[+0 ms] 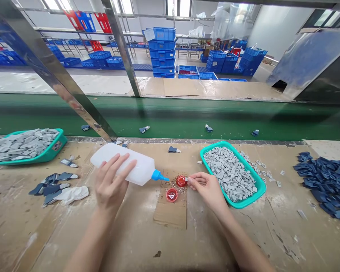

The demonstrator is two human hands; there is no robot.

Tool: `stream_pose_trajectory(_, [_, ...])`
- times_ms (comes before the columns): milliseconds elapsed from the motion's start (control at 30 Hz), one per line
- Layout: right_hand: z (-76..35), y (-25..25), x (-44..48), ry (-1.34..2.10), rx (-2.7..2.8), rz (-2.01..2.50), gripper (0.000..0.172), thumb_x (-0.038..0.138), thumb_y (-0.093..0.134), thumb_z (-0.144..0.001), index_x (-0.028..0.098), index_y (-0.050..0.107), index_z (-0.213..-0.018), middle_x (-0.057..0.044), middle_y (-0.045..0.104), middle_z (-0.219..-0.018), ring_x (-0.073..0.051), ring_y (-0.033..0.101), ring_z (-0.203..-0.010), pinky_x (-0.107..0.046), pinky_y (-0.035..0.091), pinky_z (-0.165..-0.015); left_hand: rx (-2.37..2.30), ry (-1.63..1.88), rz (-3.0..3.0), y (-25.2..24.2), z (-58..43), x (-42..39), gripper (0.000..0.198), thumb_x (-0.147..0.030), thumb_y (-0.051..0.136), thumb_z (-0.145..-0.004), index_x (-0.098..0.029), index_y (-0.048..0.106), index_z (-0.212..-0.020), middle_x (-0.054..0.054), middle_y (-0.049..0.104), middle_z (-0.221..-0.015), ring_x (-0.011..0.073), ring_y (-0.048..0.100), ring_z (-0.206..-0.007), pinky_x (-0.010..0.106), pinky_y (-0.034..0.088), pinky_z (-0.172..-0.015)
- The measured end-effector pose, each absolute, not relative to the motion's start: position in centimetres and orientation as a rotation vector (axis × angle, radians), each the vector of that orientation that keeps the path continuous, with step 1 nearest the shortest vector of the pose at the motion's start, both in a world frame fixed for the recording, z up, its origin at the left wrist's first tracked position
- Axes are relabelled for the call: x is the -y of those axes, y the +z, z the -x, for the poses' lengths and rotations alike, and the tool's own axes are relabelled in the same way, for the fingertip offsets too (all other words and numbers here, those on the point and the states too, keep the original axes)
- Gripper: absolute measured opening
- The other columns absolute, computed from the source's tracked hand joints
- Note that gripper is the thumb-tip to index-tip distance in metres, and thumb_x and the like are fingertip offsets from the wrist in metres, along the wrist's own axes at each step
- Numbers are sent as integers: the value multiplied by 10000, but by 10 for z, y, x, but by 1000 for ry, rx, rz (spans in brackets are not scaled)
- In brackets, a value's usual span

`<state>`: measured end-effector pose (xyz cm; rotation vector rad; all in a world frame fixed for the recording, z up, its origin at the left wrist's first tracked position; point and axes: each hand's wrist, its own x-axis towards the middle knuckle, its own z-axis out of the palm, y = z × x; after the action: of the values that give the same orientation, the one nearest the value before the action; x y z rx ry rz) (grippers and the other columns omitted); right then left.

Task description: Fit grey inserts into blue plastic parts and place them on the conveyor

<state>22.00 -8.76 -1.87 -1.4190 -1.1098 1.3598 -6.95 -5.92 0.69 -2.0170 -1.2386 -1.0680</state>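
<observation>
**Squeeze bottle aimed toward a small part at two red cups**

Along the bench (130, 241), left to right: a teal tray (61, 140) of gray parts; loose dark parts (52, 185); the left hand (112, 181), clenched around the squeeze bottle (143, 170), its blue nozzle (158, 175) tilted down and pointing right, short of the upper red cup (181, 181); a lower red cup (172, 195), both on cardboard (170, 215) strewn with red grains; the right hand (206, 190), pinching a small gray part (186, 179) at the upper cup; a second teal tray (260, 189) of gray parts; a heap of blue parts (325, 185).
</observation>
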Motion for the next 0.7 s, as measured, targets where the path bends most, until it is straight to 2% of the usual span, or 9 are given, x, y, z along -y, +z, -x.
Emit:
stream_pose_trajectory(333, [-228, -15, 89, 1261, 1120, 1444, 253, 415, 646, -776, 163, 630, -790, -71, 692, -748, -188, 636, -690, -291, 504, -633, 1025, -844, 2135, 8, 35, 48, 528, 9, 513, -810, -310, 594, -1223, 41, 624, -1235, 194, 543, -1185, 352, 307, -1063])
stream_pose_trajectory(700, [-231, -16, 91, 1256, 1132, 1434, 217, 393, 621, -791, 177, 621, -782, -58, 685, -749, -188, 629, -672, -286, 501, -607, 930, -799, 2161, 23, 19, 40, 522, -17, 552, -817, -305, 569, -1251, 34, 612, -1251, 186, 525, -1205, 332, 297, -1072])
